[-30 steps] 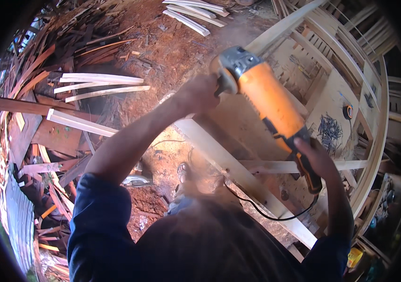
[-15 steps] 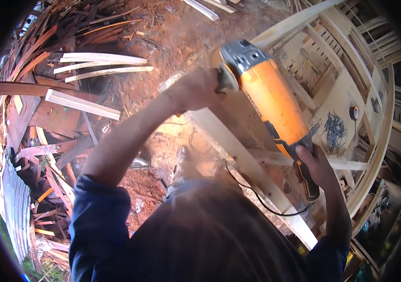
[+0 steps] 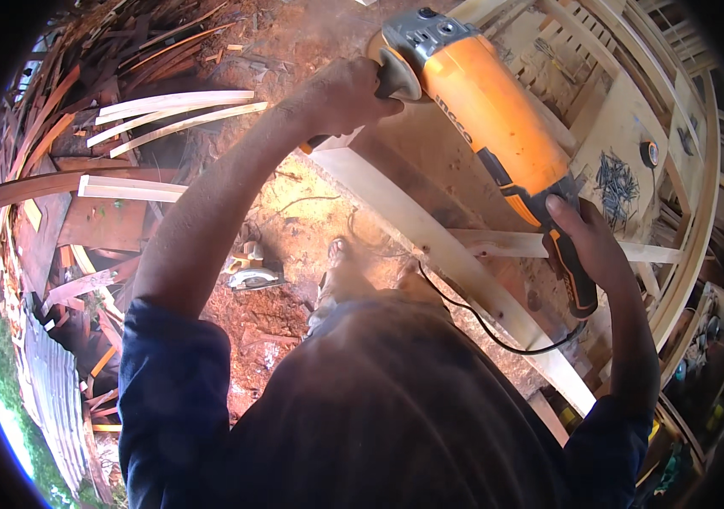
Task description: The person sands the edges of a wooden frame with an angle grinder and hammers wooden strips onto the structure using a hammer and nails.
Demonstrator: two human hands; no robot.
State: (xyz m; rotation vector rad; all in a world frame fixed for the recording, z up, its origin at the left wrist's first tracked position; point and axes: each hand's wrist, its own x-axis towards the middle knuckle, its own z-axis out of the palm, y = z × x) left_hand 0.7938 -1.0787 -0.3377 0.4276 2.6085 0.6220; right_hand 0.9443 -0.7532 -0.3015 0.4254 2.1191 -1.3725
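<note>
Gripping an orange grinder, two bare hands span its length, which slants from its far-left head to its near-right tail. The left hand is nearer the head, fingers curled tight around a side handle; the right hand closes around the rear handle, thumb on top. The grinder hangs above a pale wooden frame; whether its disc touches wood cannot be told. Dark nails lie right, on a board. Reddish dirt covers the ground, with scrap wood heaped far left.
</note>
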